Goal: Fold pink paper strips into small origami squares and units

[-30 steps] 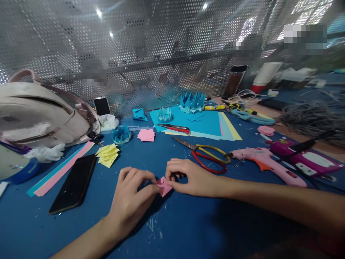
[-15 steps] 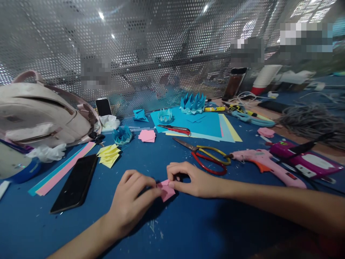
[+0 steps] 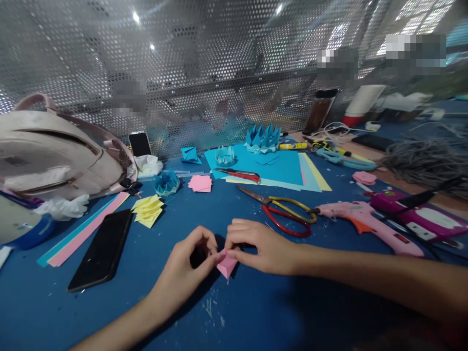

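Note:
Between my two hands is a small pink piece of folded paper [image 3: 227,266], its point toward me. My left hand [image 3: 193,261] pinches its left upper edge with thumb and fingertips. On the right upper edge, the thumb and curled fingers of my right hand [image 3: 256,246] press the paper; part of it is hidden under the fingertips. Scissors [image 3: 280,212] with red and yellow handles lie just beyond my right hand. Stacks of pink paper squares [image 3: 200,183] and yellow folded papers [image 3: 147,211] lie farther back.
A black phone [image 3: 100,251] and paper strips [image 3: 89,226] lie at left, near a backpack [image 3: 58,151]. Blue sheets [image 3: 281,169], a cutter knife [image 3: 239,175] and blue folded paper flowers [image 3: 262,139] are at the back. A pink glue gun [image 3: 373,224] lies at right.
The pink paper has gone from a flatter, wider shape to a more pointed one. My left fingers have curled up and back, and both hands have drawn closer together.

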The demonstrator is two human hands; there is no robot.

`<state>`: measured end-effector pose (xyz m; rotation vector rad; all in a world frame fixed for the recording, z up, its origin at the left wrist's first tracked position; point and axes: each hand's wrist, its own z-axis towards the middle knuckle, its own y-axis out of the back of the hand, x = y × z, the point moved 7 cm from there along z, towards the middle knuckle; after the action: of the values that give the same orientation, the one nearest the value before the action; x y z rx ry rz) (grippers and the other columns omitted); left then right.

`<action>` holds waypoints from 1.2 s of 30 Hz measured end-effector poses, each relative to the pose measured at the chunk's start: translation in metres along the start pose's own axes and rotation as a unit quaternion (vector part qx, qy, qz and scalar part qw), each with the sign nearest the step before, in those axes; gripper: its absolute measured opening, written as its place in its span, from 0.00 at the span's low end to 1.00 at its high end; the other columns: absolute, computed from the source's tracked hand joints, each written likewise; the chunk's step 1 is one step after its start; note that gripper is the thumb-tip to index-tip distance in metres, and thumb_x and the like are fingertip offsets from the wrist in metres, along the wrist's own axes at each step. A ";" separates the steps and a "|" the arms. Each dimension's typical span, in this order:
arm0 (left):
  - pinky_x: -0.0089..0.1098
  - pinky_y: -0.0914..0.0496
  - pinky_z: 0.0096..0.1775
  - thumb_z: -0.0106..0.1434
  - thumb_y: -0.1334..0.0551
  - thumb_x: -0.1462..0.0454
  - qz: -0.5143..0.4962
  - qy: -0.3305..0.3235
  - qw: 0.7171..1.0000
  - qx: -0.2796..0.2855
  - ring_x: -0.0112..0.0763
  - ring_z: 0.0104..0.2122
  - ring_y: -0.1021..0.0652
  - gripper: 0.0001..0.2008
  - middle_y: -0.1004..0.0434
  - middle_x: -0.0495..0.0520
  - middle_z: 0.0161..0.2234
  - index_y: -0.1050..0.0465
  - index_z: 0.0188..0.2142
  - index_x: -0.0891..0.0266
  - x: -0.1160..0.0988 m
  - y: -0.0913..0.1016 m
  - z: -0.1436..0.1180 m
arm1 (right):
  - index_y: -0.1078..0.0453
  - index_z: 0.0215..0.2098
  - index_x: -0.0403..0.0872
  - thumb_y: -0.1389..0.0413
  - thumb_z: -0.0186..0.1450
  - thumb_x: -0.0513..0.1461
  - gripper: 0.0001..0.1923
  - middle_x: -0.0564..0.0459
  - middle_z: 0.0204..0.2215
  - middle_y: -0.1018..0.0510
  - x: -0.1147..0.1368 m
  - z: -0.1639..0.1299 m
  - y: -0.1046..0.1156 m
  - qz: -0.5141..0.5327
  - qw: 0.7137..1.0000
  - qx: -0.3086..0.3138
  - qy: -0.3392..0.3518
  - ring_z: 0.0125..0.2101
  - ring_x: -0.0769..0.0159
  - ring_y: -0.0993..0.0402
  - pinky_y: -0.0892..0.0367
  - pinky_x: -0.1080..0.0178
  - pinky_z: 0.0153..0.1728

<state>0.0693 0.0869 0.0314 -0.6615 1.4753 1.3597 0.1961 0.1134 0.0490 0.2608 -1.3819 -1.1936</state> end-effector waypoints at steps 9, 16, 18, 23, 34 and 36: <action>0.30 0.37 0.35 0.64 0.43 0.71 0.104 -0.071 0.992 0.001 0.29 0.30 0.28 0.06 0.28 0.47 0.29 0.32 0.33 0.59 -0.013 -0.003 -0.009 | 0.30 0.36 0.45 0.43 0.67 0.40 0.05 0.53 0.32 0.29 0.001 -0.001 0.006 0.006 1.000 -0.017 0.006 0.34 0.67 0.35 0.40 0.65 0.35; 0.33 0.41 0.36 0.63 0.43 0.72 0.189 -0.061 0.980 0.006 0.29 0.29 0.28 0.08 0.27 0.45 0.28 0.31 0.31 0.58 -0.015 -0.003 -0.015 | 0.26 0.44 0.48 0.44 0.69 0.40 0.07 0.51 0.37 0.26 0.012 -0.004 -0.006 -0.072 0.988 0.068 0.122 0.36 0.67 0.36 0.41 0.65 0.37; 0.34 0.41 0.38 0.64 0.43 0.73 0.210 -0.077 0.975 0.017 0.30 0.31 0.28 0.09 0.26 0.45 0.30 0.30 0.32 0.58 -0.016 -0.004 -0.016 | 0.26 0.43 0.47 0.45 0.70 0.40 0.08 0.51 0.39 0.26 0.011 -0.004 -0.007 -0.091 0.985 0.070 0.128 0.37 0.67 0.35 0.41 0.65 0.38; 0.39 0.41 0.45 0.65 0.41 0.71 0.290 -0.160 0.944 0.000 0.38 0.46 0.29 0.09 0.28 0.52 0.48 0.27 0.39 0.56 -0.020 0.000 -0.023 | 0.26 0.41 0.46 0.46 0.71 0.39 0.07 0.51 0.40 0.24 0.012 -0.005 -0.005 -0.111 0.981 0.057 0.152 0.39 0.67 0.33 0.40 0.64 0.41; 0.40 0.43 0.52 0.71 0.44 0.69 0.313 -0.250 0.914 0.056 0.34 0.47 0.27 0.08 0.23 0.53 0.46 0.28 0.44 0.60 -0.022 0.000 -0.026 | 0.28 0.39 0.48 0.47 0.71 0.40 0.07 0.55 0.38 0.21 0.012 -0.005 -0.004 -0.151 0.969 0.080 0.177 0.39 0.70 0.30 0.43 0.62 0.39; 0.39 0.42 0.51 0.71 0.44 0.69 0.305 -0.253 0.916 0.063 0.34 0.47 0.28 0.08 0.23 0.53 0.45 0.28 0.44 0.60 -0.022 -0.001 -0.025 | 0.28 0.39 0.48 0.47 0.71 0.41 0.07 0.55 0.38 0.21 0.012 -0.005 -0.004 -0.147 0.967 0.089 0.188 0.39 0.69 0.30 0.43 0.62 0.38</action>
<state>0.0702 0.0579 0.0478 0.2690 1.3607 1.7159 0.1953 0.1002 0.0520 0.8028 -1.1393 -1.1845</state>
